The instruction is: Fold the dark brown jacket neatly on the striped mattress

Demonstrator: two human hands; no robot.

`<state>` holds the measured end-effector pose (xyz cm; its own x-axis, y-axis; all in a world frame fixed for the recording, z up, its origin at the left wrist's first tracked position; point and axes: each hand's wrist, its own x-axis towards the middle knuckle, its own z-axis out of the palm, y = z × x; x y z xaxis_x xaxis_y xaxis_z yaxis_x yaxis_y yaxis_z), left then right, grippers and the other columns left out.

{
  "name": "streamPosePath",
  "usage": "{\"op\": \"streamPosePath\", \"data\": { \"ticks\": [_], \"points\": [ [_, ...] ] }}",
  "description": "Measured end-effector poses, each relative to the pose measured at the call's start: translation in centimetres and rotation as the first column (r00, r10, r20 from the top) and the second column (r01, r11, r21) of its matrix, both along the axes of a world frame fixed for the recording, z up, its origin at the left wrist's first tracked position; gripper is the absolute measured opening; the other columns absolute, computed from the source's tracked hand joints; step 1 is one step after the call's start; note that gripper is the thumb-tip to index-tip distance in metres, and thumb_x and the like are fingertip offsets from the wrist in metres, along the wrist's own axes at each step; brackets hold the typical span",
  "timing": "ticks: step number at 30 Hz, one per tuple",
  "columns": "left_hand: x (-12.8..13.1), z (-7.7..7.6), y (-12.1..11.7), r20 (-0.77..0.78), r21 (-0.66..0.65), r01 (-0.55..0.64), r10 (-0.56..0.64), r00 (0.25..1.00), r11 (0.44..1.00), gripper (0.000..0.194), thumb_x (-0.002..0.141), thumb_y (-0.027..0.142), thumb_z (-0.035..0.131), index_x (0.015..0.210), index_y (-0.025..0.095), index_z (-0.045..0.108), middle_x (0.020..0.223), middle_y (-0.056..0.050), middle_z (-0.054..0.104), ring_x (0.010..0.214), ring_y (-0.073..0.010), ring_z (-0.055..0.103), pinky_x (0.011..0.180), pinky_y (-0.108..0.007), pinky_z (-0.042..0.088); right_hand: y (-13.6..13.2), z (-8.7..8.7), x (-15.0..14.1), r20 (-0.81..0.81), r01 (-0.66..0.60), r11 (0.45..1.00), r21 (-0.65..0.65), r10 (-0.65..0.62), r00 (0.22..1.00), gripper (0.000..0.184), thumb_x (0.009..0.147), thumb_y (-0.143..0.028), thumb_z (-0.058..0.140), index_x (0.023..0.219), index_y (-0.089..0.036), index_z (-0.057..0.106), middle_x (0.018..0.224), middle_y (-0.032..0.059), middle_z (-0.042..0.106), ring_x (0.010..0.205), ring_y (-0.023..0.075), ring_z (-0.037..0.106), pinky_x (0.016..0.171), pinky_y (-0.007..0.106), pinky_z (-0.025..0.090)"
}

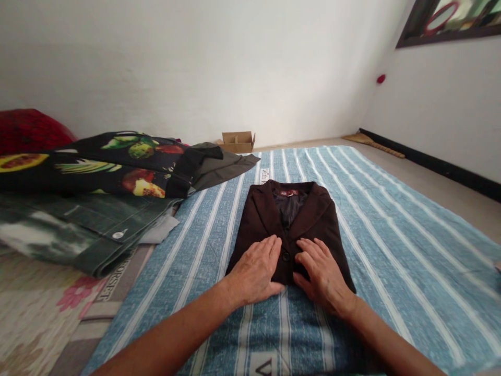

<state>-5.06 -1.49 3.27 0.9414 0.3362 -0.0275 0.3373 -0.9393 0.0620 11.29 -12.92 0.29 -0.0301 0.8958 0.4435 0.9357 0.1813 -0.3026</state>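
Note:
A dark brown jacket (pixel 270 214), folded into a compact rectangle with its collar away from me, lies on a blue-and-white striped sheet (pixel 391 235). My left hand (pixel 256 271) rests flat on the jacket's near left part, fingers stretched out. My right hand (pixel 323 274) lies flat on the near right part, fingers stretched toward the button line. Neither hand holds anything.
A pile of clothes lies at the left: a black fruit-print garment (pixel 97 164), a grey one (pixel 223 167) and green denim (pixel 86 230). A small cardboard box (pixel 237 141) stands by the far wall. A red cushion (pixel 27 130) sits at the far left. Bare floor runs along the right.

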Motion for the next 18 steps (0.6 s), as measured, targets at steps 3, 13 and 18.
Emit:
{"op": "streamPosePath", "data": {
  "ticks": [3,13,18],
  "points": [
    [-0.1,-0.1,-0.1,0.007,0.002,0.005,-0.005,1.000,1.000,0.087,0.071,0.045,0.061,0.136,0.006,0.021,0.142,-0.024,0.030,0.133,-0.0312,0.026,0.106,-0.043,0.024,0.1,0.0,0.4,-0.044,-0.036,0.999,-0.040,0.034,0.998,0.025,0.075,-0.021,0.059,0.099,-0.018,0.049,0.120,0.0160,0.054,0.119,0.0279,0.043,0.101,0.053,0.026],
    [0.5,1.7,0.1,-0.189,-0.148,-0.072,0.043,0.981,0.986,0.106,0.064,0.062,0.063,0.140,0.004,0.017,0.147,-0.023,0.019,0.136,-0.0307,0.018,0.108,-0.041,0.021,0.7,0.6,0.2,0.022,0.001,0.990,-0.138,0.002,1.000,0.059,0.072,-0.017,0.055,0.129,-0.012,0.040,0.128,0.0146,0.050,0.120,0.0280,0.042,0.103,0.052,0.024],
    [0.7,2.9,0.4,-0.233,-0.193,-0.105,0.058,0.971,0.976,0.100,0.069,0.061,0.058,0.141,0.006,0.018,0.147,-0.021,0.019,0.135,-0.0317,0.019,0.107,-0.043,0.022,0.8,0.8,0.6,0.056,-0.021,0.983,-0.181,0.031,0.998,0.061,0.073,-0.022,0.056,0.131,-0.013,0.041,0.129,0.0143,0.049,0.118,0.0286,0.043,0.102,0.053,0.026]
  ]
}}
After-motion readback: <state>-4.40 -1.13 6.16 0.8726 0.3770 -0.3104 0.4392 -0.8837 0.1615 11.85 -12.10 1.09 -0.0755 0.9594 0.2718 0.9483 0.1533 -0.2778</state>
